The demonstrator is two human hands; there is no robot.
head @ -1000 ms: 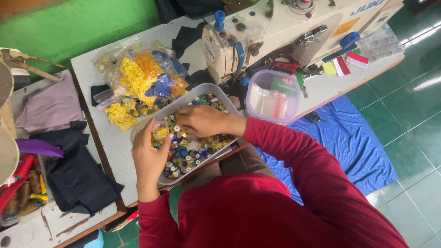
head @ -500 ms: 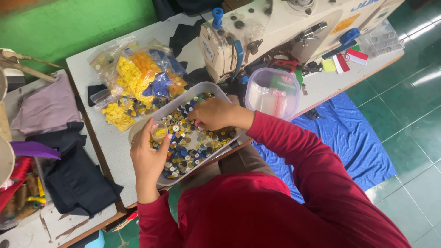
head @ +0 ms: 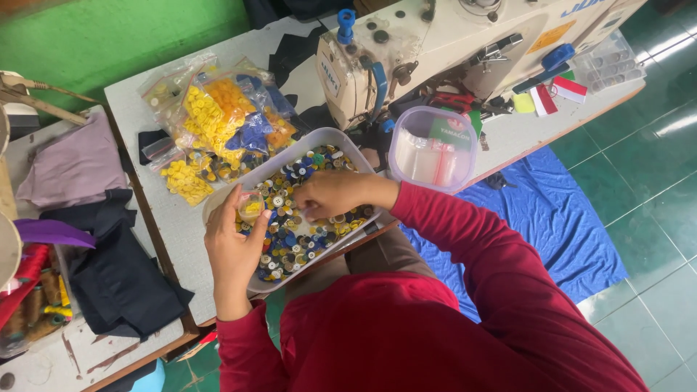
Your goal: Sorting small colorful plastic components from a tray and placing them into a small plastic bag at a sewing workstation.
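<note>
Pinched at the fingertips, the left hand (head: 234, 243) holds a small clear bag (head: 250, 208) of yellow buttons over the tray of mixed buttons (head: 305, 210) on the table (head: 174, 218). Right hand (head: 330, 194), fingers together, has moved from the tray's far side toward the bag; whether it grips a button cannot be told.

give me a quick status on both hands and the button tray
Left hand holds a small clear cup of yellow buttons. Right hand down in the tray, picking among mixed buttons. Nothing blocking either hand.
</note>
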